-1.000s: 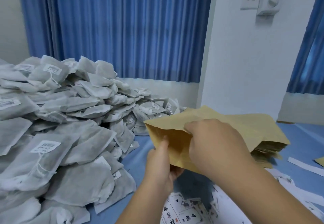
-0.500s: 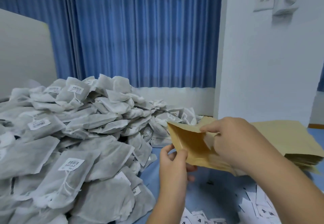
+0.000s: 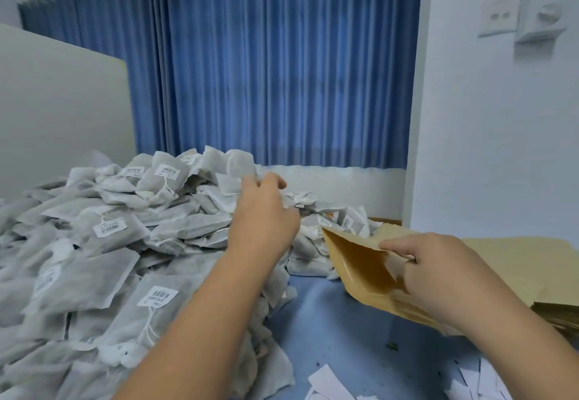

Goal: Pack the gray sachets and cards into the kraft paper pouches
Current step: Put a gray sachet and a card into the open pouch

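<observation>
A big heap of gray sachets (image 3: 103, 243) with white barcode labels and strings covers the left half of the blue table. My left hand (image 3: 264, 211) is stretched over the heap's far side, fingers spread and curled down onto the sachets, with nothing held. My right hand (image 3: 426, 262) pinches the upper lip of a kraft paper pouch (image 3: 354, 262), whose mouth gapes toward the heap. A stack of flat kraft pouches (image 3: 517, 268) lies behind that hand. White printed cards (image 3: 332, 384) lie scattered at the bottom edge.
The blue table (image 3: 338, 330) shows bare between the heap and the cards. A white wall corner (image 3: 416, 149) stands behind the pouch stack, a blue curtain (image 3: 282, 70) at the back, and a white panel (image 3: 62, 111) at the far left.
My left hand has let go of the pouch and reached forward and left onto the sachet heap. The right hand alone keeps the pouch, its mouth now open. The view has tilted upward.
</observation>
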The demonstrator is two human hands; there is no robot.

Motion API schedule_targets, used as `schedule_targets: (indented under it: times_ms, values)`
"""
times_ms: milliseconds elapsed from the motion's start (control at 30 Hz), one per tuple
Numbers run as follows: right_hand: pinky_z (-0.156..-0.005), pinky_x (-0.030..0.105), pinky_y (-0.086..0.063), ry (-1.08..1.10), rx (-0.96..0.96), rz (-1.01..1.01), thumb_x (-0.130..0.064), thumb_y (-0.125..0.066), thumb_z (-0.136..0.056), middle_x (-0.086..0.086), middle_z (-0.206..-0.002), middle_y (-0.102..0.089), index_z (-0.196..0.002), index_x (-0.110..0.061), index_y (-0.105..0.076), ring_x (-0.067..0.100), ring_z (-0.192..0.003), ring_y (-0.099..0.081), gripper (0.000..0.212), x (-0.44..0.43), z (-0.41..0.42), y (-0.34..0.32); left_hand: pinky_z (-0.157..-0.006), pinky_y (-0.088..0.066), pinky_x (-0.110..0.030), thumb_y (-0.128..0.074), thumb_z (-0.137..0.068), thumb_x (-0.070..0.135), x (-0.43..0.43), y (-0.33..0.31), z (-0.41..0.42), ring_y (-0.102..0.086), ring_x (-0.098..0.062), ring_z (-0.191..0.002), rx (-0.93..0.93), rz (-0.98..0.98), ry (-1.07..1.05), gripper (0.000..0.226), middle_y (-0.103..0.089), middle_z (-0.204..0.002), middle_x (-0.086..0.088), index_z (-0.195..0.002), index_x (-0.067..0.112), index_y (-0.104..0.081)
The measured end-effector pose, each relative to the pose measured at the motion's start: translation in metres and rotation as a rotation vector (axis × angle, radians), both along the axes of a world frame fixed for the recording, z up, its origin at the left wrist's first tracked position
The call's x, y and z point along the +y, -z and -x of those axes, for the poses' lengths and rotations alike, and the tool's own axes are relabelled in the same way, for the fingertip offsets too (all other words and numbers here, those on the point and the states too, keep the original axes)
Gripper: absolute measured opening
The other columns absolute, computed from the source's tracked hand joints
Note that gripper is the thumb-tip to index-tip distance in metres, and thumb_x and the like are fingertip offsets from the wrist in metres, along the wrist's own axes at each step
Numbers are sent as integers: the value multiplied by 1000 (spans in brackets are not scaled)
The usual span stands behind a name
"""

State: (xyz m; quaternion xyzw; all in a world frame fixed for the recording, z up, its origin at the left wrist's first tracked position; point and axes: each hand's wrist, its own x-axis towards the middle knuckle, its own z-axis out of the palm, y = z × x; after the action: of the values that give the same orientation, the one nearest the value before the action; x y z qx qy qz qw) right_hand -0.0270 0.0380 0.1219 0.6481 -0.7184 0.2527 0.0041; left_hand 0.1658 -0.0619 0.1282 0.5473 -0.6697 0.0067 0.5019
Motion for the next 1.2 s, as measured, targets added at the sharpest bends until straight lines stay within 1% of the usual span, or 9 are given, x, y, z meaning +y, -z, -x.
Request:
schedule_targets:
  times_ms: [133,233,367,467,567,767,867,1033,1200]
  values:
    - [-76,32,-55,13,-7,4,-5,-42,-85,-9,-117,-66,-122,-51,-57,20,-92,-63,62,-4,-1,5,-79,-45,-40,-64,-82,51,-40,-31,-40,-47,-30,-115,-468,-147,-278,62,-36,-133,-6,-132,22,-42]
    - [-73,32,-56,29,-15,17,-7,-45,-85,-8,-108,-68,-112,-46,-62,18,-83,-63,51,-6,3,6,-79,-42,-39,-61,-80,55,-64,-31,-63,-47,-31,-120,-734,-315,-329,69,-34,-138,-7,-138,25,-35]
    - [-73,30,-55,46,-21,27,-6,-43,-84,-11,-103,-68,-113,-47,-62,17,-85,-62,53,-9,8,7,-84,-42,-41,-43,-92,36,-82,-32,-74,-47,-33,-122,-675,-389,-331,51,-40,-139,-9,-140,21,-36]
    - [-73,27,-54,41,-24,31,-10,-44,-88,-15,-108,-66,-123,-51,-55,16,-91,-61,55,-11,8,8,-86,-41,-42,-43,-87,44,-89,-28,-70,-44,-32,-125,-773,-400,-270,56,-38,-141,-5,-141,29,-34]
    - [-69,29,-56,36,-20,24,-11,-46,-87,-14,-98,-68,-117,-48,-59,13,-78,-63,50,-13,10,11,-87,-41,-43,-45,-84,49,-96,-26,-65,-43,-33,-128,-818,-439,-274,63,-33,-145,-3,-143,33,-30]
    - [-63,27,-54,32,-21,21,-9,-44,-85,-14,-90,-67,-119,-48,-58,14,-64,-58,54,-15,9,13,-69,-37,-38,-43,-92,28,-109,-24,-70,-52,-30,-104,-820,-361,-397,36,-45,-123,-7,-127,20,-42]
    - [-61,31,-55,37,-5,30,-7,-43,-81,-8,-79,-66,-114,-33,-59,19,-60,-58,45,-16,10,15,-64,-40,-37,-43,-92,26,-114,-14,-72,-50,-29,-88,-789,-327,-383,36,-40,-122,-9,-127,21,-38]
    - [-64,33,-55,38,26,35,-8,-43,-79,-4,-86,-68,-114,-29,-56,20,-64,-59,43,-19,7,19,-83,-47,-46,-45,-90,25,-124,-7,-79,-51,-39,-109,-653,-365,-301,37,-40,-126,-11,-126,19,-36]
    - [-65,32,-55,34,33,36,-9,-42,-77,-4,-84,-69,-114,-30,-55,19,-67,-60,44,-20,7,21,-86,-47,-40,-46,-90,11,-134,-9,-89,-56,-34,-105,-571,-309,-295,32,-55,-118,-16,-122,5,-44]
